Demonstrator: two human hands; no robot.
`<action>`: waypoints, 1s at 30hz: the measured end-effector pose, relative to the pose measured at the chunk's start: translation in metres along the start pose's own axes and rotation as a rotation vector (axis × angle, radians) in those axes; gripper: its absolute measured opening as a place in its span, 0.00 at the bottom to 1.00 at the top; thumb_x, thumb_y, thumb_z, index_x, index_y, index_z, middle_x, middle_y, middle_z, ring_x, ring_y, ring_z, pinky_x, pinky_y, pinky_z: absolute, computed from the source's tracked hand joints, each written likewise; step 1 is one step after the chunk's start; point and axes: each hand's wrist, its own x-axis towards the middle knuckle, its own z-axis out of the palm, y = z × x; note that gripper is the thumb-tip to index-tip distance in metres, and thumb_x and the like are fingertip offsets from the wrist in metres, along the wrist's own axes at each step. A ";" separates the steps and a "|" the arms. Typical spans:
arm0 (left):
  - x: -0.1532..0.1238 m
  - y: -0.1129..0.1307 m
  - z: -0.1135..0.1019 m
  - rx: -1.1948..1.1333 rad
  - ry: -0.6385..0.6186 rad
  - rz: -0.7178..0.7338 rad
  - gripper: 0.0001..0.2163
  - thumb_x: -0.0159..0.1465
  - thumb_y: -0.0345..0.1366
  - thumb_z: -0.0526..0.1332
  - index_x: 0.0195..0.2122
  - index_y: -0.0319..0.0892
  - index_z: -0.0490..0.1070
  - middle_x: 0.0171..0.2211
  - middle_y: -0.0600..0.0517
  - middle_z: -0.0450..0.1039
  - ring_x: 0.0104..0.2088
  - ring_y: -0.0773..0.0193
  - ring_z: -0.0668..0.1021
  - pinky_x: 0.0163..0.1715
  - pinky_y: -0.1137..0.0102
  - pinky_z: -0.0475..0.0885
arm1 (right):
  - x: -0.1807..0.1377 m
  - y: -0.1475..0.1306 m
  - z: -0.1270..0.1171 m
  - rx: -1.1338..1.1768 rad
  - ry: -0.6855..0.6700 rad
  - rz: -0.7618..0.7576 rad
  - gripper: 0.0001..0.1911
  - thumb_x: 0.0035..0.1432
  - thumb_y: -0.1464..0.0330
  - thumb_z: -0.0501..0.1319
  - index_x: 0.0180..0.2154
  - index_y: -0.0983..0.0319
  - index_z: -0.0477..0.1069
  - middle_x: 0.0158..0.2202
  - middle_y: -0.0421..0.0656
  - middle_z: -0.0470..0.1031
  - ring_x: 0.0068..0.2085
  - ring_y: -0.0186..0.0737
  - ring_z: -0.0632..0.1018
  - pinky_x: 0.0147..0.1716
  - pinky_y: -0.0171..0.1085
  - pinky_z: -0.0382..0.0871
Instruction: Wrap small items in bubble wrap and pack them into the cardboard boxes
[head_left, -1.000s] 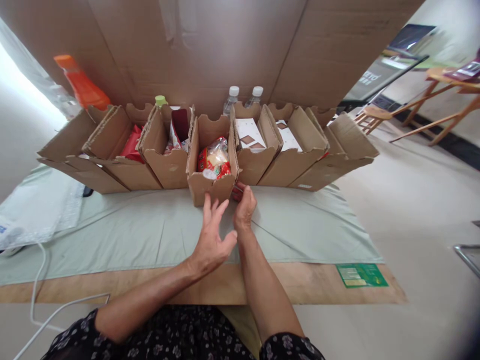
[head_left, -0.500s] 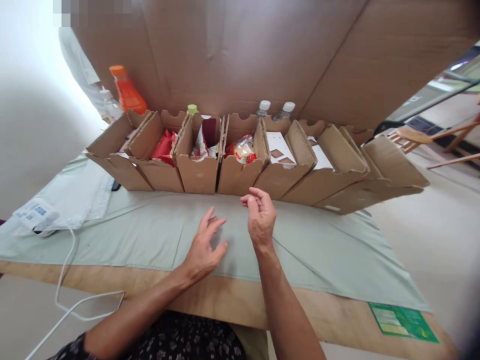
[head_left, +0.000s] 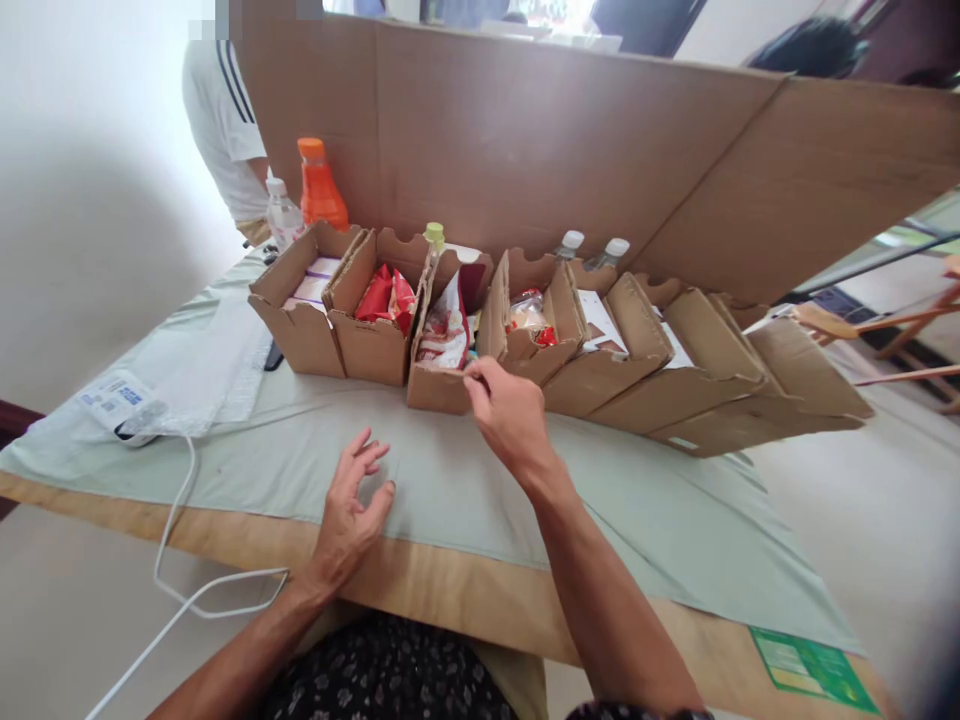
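My right hand (head_left: 510,410) pinches the front edge of the third cardboard box (head_left: 437,392) from the left. That box sticks out a little in front of its neighbours and holds a white and red snack bag (head_left: 448,330) beside a dark red item (head_left: 471,283). My left hand (head_left: 354,505) hovers over the pale green cloth (head_left: 442,480), fingers apart and nothing in it. To the left stands a box (head_left: 371,345) with red packets (head_left: 386,297); to the right, one (head_left: 540,350) with a clear and red package (head_left: 529,312).
Behind the row rises a large cardboard panel (head_left: 510,150), with an orange bottle (head_left: 322,190) and white-capped bottles (head_left: 572,243) before it. Bubble wrap (head_left: 217,370) and a white cable (head_left: 169,510) lie at left. A person in a white sleeve (head_left: 232,110) is at far left.
My right hand has reached forward onto the third box's front edge, and that box has come forward from the row. My left hand has drawn back to the left. The view has shifted.
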 end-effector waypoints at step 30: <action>0.034 0.030 0.104 -0.219 -0.328 -0.056 0.37 0.61 0.34 0.62 0.72 0.42 0.53 0.70 0.39 0.62 0.65 0.48 0.71 0.64 0.51 0.69 | -0.142 0.171 0.000 0.534 0.377 0.438 0.26 0.57 0.52 0.65 0.51 0.62 0.74 0.46 0.52 0.82 0.45 0.50 0.83 0.47 0.50 0.78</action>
